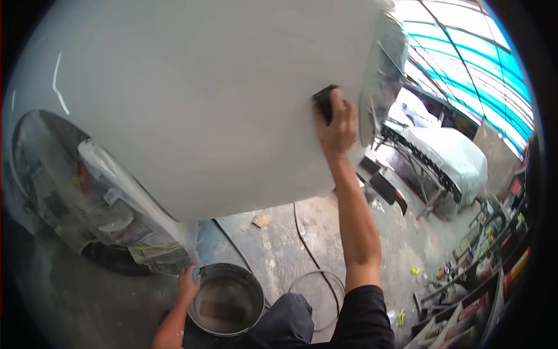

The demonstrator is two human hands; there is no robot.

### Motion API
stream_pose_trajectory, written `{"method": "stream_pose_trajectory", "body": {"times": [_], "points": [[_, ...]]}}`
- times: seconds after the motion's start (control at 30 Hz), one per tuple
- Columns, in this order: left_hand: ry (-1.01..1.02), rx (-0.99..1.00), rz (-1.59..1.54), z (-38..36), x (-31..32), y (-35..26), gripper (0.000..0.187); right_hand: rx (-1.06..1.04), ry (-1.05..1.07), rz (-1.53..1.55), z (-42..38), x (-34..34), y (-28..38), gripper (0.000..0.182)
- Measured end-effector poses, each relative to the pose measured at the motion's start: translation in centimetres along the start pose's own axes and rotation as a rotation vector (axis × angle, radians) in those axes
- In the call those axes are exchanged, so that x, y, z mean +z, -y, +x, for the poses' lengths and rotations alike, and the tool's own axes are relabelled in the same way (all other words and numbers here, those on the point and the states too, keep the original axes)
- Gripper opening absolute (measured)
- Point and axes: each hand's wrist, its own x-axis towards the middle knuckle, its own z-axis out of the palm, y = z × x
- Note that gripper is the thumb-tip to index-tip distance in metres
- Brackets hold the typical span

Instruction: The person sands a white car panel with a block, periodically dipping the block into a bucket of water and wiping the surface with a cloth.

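Observation:
My right hand point(338, 131) is closed around a black sanding block point(326, 103), which lies against the pale grey car body panel point(221, 110). The block is near the panel's right edge. Low on the left, my left hand point(188, 283) grips a small teal piece point(196, 271) at the rim of a dark bucket point(257, 283); its exact kind is too small to make out. Cloudy water stands in the bucket, with a brownish rectangular object point(222, 311) in it. The wheel point(110, 256) beside the bucket is partly wrapped in masking plastic and paper.
A dark hose point(308, 247) runs across the stained concrete floor point(279, 232). Behind the panel, a covered car part point(450, 154) rests on a stand. Cluttered shelves point(482, 279) with tools line the right side. My knee point(290, 320) is beside the bucket.

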Motion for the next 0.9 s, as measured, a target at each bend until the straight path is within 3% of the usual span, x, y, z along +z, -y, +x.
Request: {"method": "stream_pose_trajectory", "body": {"times": [0.2, 0.3, 0.37, 0.47, 0.53, 0.6, 0.7, 0.87, 0.9], "points": [[-0.075, -0.026, 0.036, 0.2, 2.3, 2.4, 0.044, -0.273, 0.169, 0.137, 7.4, 2.8, 15.8, 0.053], [-0.085, -0.047, 0.038, -0.1, 2.6, 2.5, 0.044, -0.569, 0.157, 0.23, 5.6, 1.4, 9.9, 0.058], [-0.071, -0.058, 0.045, 0.0, 2.1, 2.0, 0.044, -0.598, 0.271, 0.174, 2.3, -0.7, 6.0, 0.061], [-0.071, -0.076, 0.019, 0.0, 1.7, 1.4, 0.044, -0.616, 0.269, 0.14, 2.0, -0.4, 6.2, 0.065], [-0.072, -0.073, 0.007, -0.3, 1.4, 0.7, 0.043, -0.686, 0.255, 0.182, 7.6, 2.0, 11.9, 0.061], [-0.08, -0.08, 0.024, 0.3, 0.7, 1.0, 0.042, -0.553, 0.343, 0.226, 12.5, 2.8, 17.1, 0.06], [-0.046, -0.075, 0.001, -0.1, 1.8, 1.5, 0.041, -0.603, 0.324, 0.277, 11.9, 2.2, 15.9, 0.061], [-0.051, -0.062, -0.03, -0.1, 0.7, 0.6, 0.042, -0.549, 0.353, 0.079, -1.4, -3.0, 2.9, 0.056], [-0.046, -0.047, -0.024, 0.0, 0.7, 0.4, 0.042, -0.517, 0.377, 0.071, -1.2, -4.3, 3.1, 0.056]]}}
